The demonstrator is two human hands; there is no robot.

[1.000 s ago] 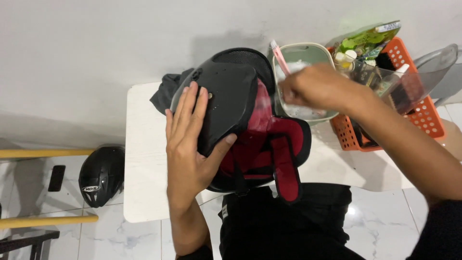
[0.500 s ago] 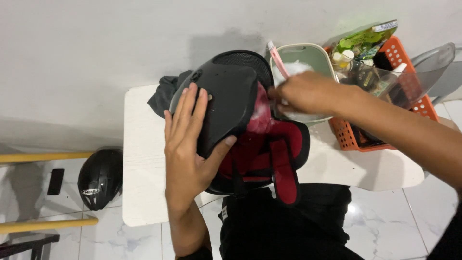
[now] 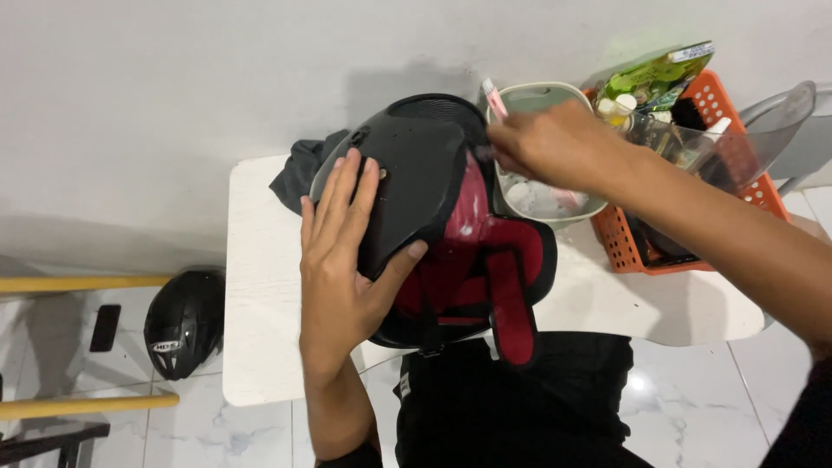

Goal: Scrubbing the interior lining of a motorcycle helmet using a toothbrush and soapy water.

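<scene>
brush at the helmet's red lining

i see the black helmet (image 3: 416,165) tipped on its side on the white counter (image 3: 260,286), its red padded lining (image 3: 472,260) facing me and a red strap pad (image 3: 513,316) hanging over the counter's near edge. my left hand (image 3: 342,260) lies flat and open against the outer shell, fingers spread upward, thumb hooked round the rim near the lining. my right hand (image 3: 546,143) is closed round a pink-handled brush (image 3: 494,97), the handle sticking up past the knuckles; the hand sits at the helmet's upper rim, right where shell meets lining. i cannot tell whether the bristles touch the padding, as the hand hides them.

just behind the right hand stands a pale green basin (image 3: 542,195) with something white and foamy in it, touching the helmet's side. beside it is an orange basket (image 3: 641,243) holding bottles and a green packet (image 3: 654,74), with a clear visor (image 3: 737,143) leaning across it. a dark cloth (image 3: 299,169) lies behind the helmet. on the floor to the left rests a second black helmet (image 3: 184,321).
</scene>
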